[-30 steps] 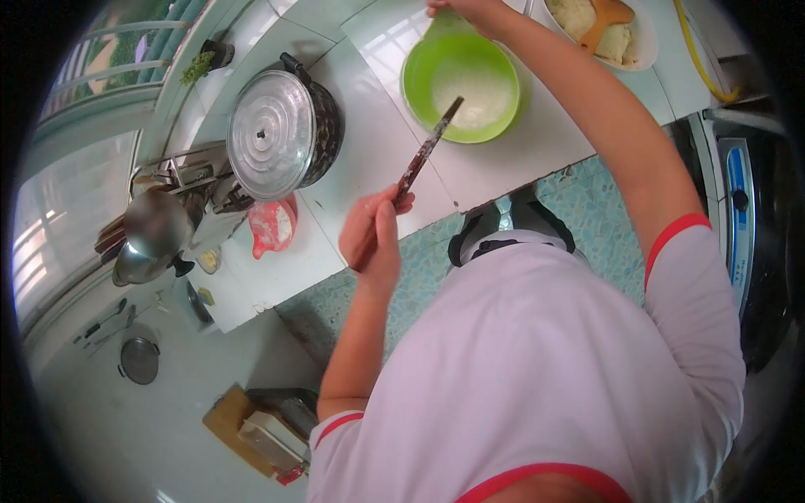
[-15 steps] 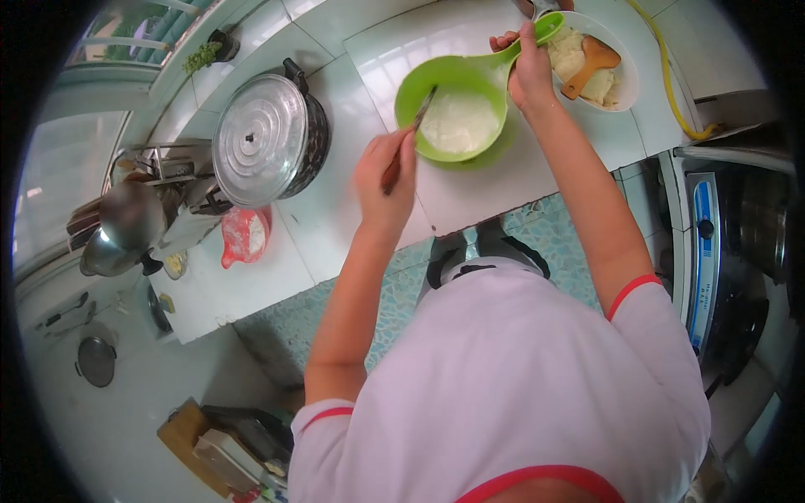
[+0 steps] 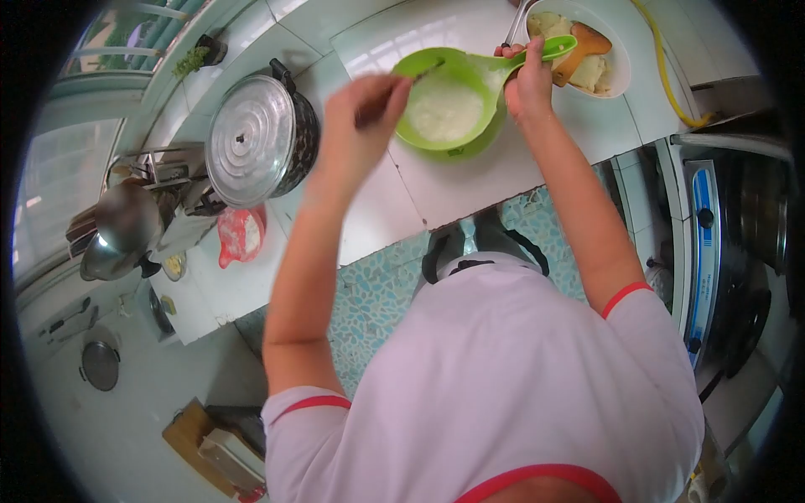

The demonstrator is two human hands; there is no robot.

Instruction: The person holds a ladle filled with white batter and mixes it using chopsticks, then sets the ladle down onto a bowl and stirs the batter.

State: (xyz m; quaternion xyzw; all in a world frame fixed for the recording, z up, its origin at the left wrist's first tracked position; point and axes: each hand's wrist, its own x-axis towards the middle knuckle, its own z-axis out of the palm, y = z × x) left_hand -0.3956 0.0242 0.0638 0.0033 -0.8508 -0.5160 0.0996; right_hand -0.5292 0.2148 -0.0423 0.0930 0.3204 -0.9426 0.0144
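Observation:
A green bowl (image 3: 482,138) with a long handle stands on the white tiled counter, a pale white mixture (image 3: 444,107) inside it. Closed around the dark chopsticks (image 3: 423,74), my left hand (image 3: 360,113) is at the bowl's left rim, slightly blurred; the tips of the chopsticks reach over the inside of the bowl. My right hand (image 3: 530,88) grips the bowl's handle (image 3: 560,46) on the right, beside a white bowl (image 3: 623,71) of pale dough-like pieces with a wooden spatula (image 3: 591,46) in it.
A lidded pot (image 3: 247,138) stands on the counter at the left, with a red scoop (image 3: 241,236) of white powder below it. Metal pans (image 3: 126,218) and a rack are further left. A yellow hose (image 3: 662,71) and a stove (image 3: 703,251) are at the right.
My right hand came back from the top edge with the handle, which now points right. My left hand brought the chopsticks to the bowl, then moved up and left. The view also shifted.

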